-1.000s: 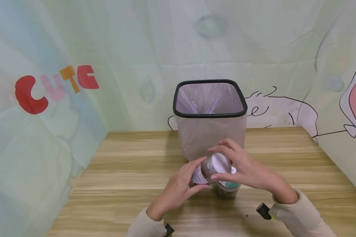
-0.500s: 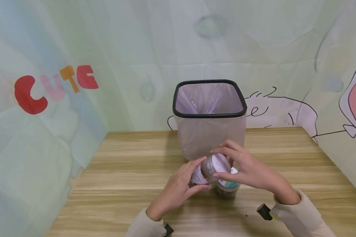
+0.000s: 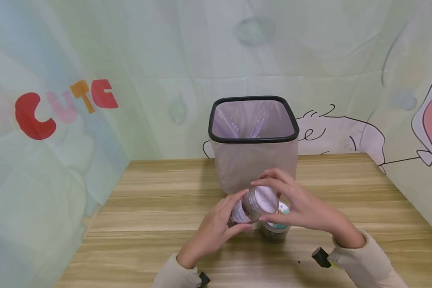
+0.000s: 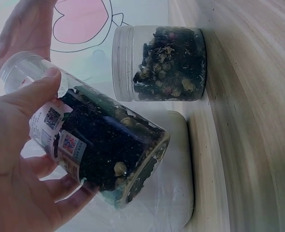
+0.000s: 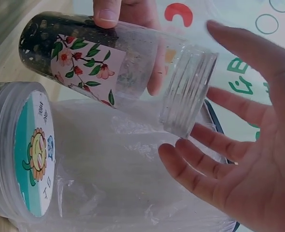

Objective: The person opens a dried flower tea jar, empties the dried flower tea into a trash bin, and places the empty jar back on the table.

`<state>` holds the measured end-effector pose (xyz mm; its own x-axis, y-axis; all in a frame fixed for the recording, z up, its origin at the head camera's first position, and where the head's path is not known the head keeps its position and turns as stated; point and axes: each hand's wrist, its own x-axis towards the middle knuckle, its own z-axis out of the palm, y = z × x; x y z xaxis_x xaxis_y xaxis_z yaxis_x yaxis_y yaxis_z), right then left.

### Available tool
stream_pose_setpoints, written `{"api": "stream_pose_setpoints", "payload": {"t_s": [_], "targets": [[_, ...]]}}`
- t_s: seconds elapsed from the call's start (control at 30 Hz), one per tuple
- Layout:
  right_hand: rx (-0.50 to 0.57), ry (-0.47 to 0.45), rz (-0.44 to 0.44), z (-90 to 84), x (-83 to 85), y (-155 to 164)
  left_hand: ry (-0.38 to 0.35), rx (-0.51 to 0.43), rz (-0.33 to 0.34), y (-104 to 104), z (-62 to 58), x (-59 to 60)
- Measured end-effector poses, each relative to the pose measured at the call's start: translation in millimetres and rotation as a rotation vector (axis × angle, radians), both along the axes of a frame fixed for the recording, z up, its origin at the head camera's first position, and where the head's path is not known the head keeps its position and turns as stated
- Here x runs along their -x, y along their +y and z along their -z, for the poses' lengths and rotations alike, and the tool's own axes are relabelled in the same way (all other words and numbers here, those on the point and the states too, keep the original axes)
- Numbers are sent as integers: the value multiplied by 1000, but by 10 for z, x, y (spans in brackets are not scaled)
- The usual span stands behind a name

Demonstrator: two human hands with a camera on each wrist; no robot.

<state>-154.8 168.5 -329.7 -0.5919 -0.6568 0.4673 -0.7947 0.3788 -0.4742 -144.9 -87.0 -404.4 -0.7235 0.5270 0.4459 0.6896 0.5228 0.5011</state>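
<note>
My left hand (image 3: 216, 228) grips a clear jar (image 4: 108, 135) of dark dried tea and small dried buds, tilted above the table. In the right wrist view, a printed label (image 5: 92, 70) with pink flowers shows on its side, and the contents lie toward its base. My right hand (image 3: 302, 202) is spread around the jar's ridged clear end (image 5: 190, 89), fingertips close to the rim, holding nothing. In the head view that end looks whitish. Below it stands a second jar (image 3: 275, 233) of dried buds, upright, with a green and white sunflower-printed lid (image 5: 35, 154).
Behind the hands, a bin (image 3: 237, 168) with a black rim (image 3: 253, 141) and a plastic liner stands on the wood-grain table (image 3: 158, 200). Printed cloth walls (image 3: 165, 80) enclose the table's back and sides. A small dark speck (image 3: 299, 262) lies at the front right.
The right fingers spread slightly wider and shift around the jar's end. The tilted jar has moved a little left, showing more of the standing jar's lid.
</note>
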Motion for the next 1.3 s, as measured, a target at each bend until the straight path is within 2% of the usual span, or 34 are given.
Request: {"api": "stream_pose_setpoints", "payload": {"t_s": [0.17,0.4,0.63,1.03,1.13,1.3], "targets": [[28,5,31,15,16,-5,-3,-4,3,1,0,7],[46,-36,19,36,32,-2,-11,2,-1,3,6,12],[15,12,9,53,21,11,6,8,-4,9,36,17],[0,26,-17,64,27,21,26,2,1,12,61,33],[11,16,9,65,30,10,38,5,5,16,63,35],[22,-10,55,68,43,-7,11,11,4,26,57,31]]}}
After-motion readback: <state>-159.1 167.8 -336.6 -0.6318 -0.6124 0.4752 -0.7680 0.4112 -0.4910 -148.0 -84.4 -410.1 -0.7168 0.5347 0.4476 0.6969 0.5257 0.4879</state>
